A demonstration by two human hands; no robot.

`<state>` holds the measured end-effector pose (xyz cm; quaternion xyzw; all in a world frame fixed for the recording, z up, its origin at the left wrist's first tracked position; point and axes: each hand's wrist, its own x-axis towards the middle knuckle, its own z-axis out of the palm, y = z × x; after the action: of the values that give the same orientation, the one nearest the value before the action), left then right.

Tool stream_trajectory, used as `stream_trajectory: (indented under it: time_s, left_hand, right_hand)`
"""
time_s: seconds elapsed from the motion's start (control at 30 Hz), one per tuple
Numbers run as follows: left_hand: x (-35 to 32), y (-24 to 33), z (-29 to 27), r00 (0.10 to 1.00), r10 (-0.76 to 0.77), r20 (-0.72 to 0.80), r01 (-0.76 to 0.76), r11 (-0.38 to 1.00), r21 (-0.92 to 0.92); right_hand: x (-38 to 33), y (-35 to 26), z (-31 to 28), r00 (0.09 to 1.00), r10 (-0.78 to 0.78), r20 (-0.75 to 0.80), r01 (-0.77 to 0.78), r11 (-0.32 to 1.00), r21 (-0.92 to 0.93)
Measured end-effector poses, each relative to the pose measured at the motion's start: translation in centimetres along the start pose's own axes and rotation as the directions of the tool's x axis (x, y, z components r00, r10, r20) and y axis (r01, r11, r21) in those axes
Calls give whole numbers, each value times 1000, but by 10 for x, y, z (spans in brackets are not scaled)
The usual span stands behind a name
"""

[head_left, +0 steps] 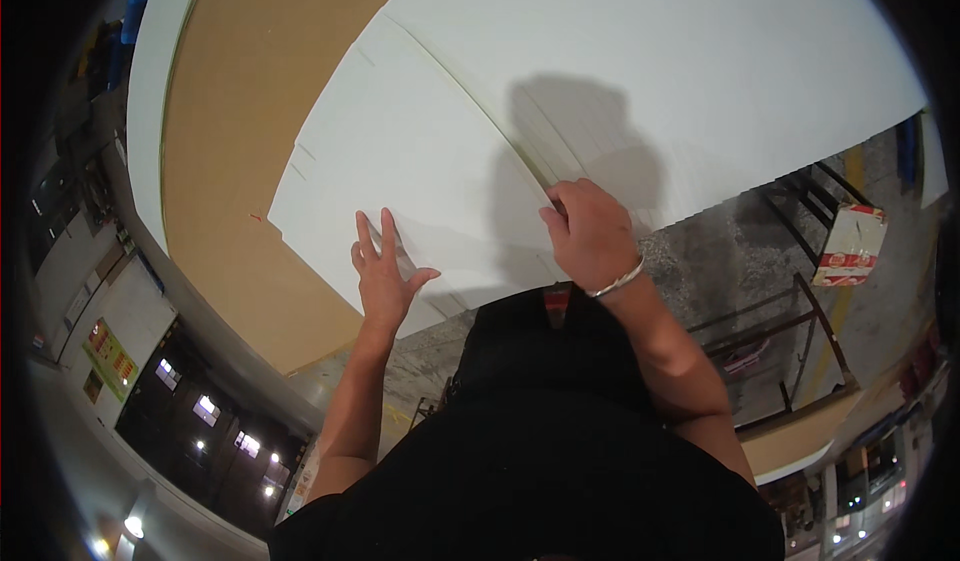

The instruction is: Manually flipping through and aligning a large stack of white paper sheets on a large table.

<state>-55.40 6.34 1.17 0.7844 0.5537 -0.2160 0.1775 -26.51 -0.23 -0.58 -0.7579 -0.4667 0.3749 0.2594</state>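
A large white sheet [400, 131], flat and paper- or board-like, lies in front of me. Its long right edge runs diagonally, slightly raised, over another wide white sheet [760, 51]. My left hand [384, 279] rests on the near left part of the first sheet, fingers spread and thumb out to the right, holding nothing. At the near end of the raised edge is my right hand [592, 229], its fingers curled and the thumb against the edge of that sheet. The fingertips underneath are hidden. A silver bracelet [620, 279] circles my right wrist.
A brown board surface [225, 161] extends beyond the sheets on the left. To the right, a dark metal frame [820, 331] stands on the grey floor near a red and white cardboard piece [850, 245]. A yellow-green sign [108, 359] hangs at far left.
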Motion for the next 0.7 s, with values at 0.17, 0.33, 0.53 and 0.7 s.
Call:
stream_trajectory:
  time_s: [0.17,0.33,0.53,0.7]
  left_hand:
    - [-1,1,-1,1000,-14,15,14,1000,-10]
    - [7,-4,4,1000,6,-6,-6,1000,-12]
    - [7,-5,7,1000,-8,-1,8,999,-35]
    - [6,-6,9,999,-30,15,31,999,-22]
  right_hand:
    - [14,13,-2,981,44,187,-60,995,83]
    - [24,23,3,989,33,143,-57,983,172]
    - [24,17,2,978,124,169,-135,989,55]
    - [24,25,4,990,78,116,-97,982,164]
